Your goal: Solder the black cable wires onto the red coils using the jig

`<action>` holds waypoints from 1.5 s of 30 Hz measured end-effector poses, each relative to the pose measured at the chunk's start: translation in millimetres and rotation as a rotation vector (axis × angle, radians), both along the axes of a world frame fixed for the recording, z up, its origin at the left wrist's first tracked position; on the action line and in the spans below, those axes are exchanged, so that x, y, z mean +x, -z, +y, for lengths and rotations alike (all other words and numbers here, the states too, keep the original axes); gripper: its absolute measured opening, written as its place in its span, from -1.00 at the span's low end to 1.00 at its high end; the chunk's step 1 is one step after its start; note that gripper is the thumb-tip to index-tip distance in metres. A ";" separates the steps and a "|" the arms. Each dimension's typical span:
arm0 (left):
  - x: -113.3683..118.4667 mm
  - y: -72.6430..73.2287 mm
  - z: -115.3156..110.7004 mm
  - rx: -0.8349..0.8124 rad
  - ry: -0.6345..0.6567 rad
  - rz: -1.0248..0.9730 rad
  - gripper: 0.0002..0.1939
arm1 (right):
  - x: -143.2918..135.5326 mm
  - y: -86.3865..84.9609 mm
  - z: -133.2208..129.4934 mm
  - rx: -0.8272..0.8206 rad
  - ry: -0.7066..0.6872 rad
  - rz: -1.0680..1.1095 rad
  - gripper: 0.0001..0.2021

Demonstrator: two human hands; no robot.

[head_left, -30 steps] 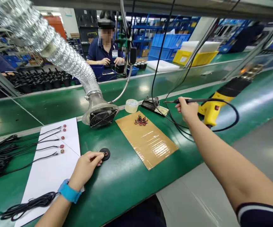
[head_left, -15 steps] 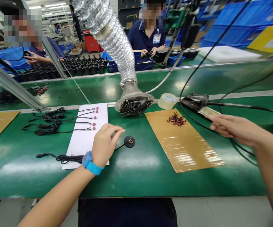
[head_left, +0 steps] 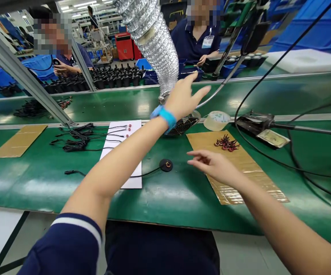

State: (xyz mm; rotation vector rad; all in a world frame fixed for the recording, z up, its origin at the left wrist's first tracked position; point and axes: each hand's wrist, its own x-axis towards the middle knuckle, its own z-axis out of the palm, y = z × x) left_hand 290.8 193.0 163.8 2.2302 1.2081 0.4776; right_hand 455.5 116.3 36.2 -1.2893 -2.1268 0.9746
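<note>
My left hand (head_left: 184,96), with a blue wristband, is raised open in front of the silver flexible duct (head_left: 153,34) and its fan hood (head_left: 186,123), fingers spread and holding nothing. Low over the green bench hovers my right hand (head_left: 211,165), open and empty, at the near-left edge of the brown taped mat (head_left: 240,179). A small black disc with a copper coil (head_left: 166,165) lies on the bench just left of that hand, its black wire trailing left. A pile of small red coils (head_left: 226,143) sits on the mat.
A white sheet (head_left: 114,147) carries black wires with red ends. A tape roll (head_left: 216,120) and a soldering iron on its stand (head_left: 258,124) lie at the back right. Another brown mat (head_left: 18,140) is far left. Two people work beyond the conveyor belt.
My left hand has left the black disc and risen toward the duct. My right hand has moved left from the soldering stand to the mat's near edge. The view has shifted left.
</note>
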 end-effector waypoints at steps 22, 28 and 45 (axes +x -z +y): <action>-73.2 149.2 -128.3 0.022 -0.291 -0.072 -0.77 | -46.2 -2.1 9.1 -0.024 -0.305 -0.304 -0.88; -75.4 146.2 -134.5 -0.010 -0.334 -0.210 -0.79 | -33.0 -14.7 -3.9 -0.156 -0.155 0.102 -0.67; -73.1 143.3 -142.9 0.263 -0.284 -0.323 -0.75 | -59.1 -63.1 -19.9 -0.355 0.016 -0.296 -0.77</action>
